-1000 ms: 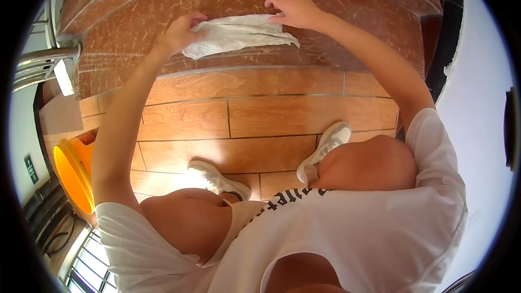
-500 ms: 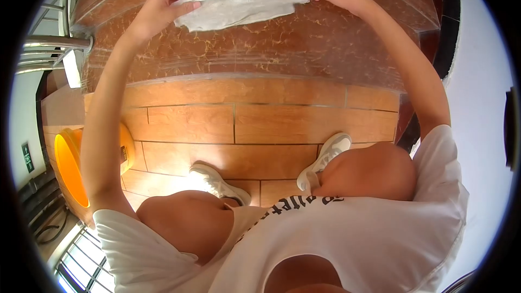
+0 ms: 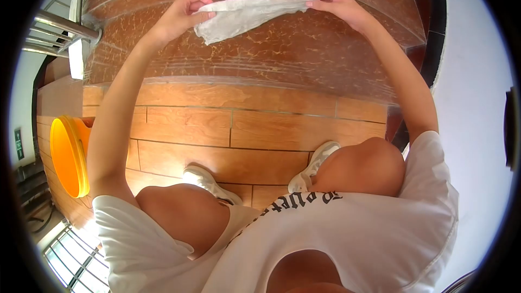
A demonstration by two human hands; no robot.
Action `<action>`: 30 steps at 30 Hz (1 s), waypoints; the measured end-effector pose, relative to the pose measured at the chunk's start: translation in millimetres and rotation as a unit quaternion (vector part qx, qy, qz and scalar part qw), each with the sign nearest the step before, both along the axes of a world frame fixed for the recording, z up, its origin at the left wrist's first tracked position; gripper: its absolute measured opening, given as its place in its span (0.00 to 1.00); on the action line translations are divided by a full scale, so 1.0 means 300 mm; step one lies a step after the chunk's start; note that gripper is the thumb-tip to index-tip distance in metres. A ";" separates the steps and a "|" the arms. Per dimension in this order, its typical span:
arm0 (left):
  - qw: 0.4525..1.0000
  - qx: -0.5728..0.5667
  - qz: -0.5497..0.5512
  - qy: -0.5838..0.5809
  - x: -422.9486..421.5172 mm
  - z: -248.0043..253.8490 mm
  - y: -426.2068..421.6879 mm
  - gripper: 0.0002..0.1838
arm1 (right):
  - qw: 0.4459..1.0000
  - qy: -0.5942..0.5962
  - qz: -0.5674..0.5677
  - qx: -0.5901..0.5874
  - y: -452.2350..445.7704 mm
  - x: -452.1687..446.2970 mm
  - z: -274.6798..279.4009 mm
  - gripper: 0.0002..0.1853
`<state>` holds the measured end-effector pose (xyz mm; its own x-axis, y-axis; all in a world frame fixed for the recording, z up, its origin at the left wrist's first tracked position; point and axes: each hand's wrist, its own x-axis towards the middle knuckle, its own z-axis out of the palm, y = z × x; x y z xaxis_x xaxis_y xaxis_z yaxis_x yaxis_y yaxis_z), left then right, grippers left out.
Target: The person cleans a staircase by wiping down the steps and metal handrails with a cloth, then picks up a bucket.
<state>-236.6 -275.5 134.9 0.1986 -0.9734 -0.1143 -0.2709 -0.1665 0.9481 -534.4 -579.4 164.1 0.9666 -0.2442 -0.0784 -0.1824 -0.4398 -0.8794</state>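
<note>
A pale grey-white cloth (image 3: pixel 239 17) stretches between my two hands above the brown marbled stair steps (image 3: pixel 260 49). My left hand (image 3: pixel 187 15) pinches its left end between thumb and fingers. At the other end, my right hand (image 3: pixel 331 4) grips a narrow, gathered corner. The cloth's upper edge is pulled nearly straight, and its loose part hangs lower on the left side.
A yellow bucket (image 3: pixel 69 156) lies tilted or stands at the left on the wood-look floor tiles (image 3: pixel 184 122). Metal railing (image 3: pixel 65 24) runs at the upper left. A white wall (image 3: pixel 477 130) borders the right. My shoes (image 3: pixel 209 182) rest on the floor.
The cloth was spread wider and flatter; now its right end is drawn narrow. Both hands sit slightly lower in view and nearer each other. The view has shifted a little.
</note>
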 end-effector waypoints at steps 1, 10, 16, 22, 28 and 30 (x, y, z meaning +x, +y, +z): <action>1.000 -0.019 -0.008 0.006 -0.005 -0.012 0.002 0.07 | 1.000 0.000 -0.001 -0.003 -0.002 0.000 0.002 0.08; 0.997 0.040 -0.062 -0.012 -0.062 0.026 0.075 0.08 | 1.000 0.011 0.025 0.016 0.087 -0.039 0.037 0.05; 0.964 0.182 -0.152 0.116 -0.217 -0.035 0.163 0.11 | 0.974 0.140 0.178 0.026 0.113 -0.100 0.050 0.08; 0.910 0.144 0.019 0.387 -0.332 -0.274 0.156 0.24 | 0.962 0.078 0.222 -0.140 -0.087 0.290 -0.069 0.07; 0.962 0.155 0.216 -0.068 -0.346 -0.425 0.163 0.30 | 0.852 -0.050 0.205 -0.479 -0.003 0.559 -0.314 0.29; 0.910 0.087 0.194 -0.357 -0.359 -0.362 0.191 0.29 | 0.883 -0.086 0.052 -0.459 0.085 0.528 -0.318 0.13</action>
<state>-344.4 -218.1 26.2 0.6063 -0.7945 0.0334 -0.6967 -0.5105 0.5039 -376.1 -554.0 68.7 0.9657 -0.0379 0.2570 0.0021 -0.9881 -0.1537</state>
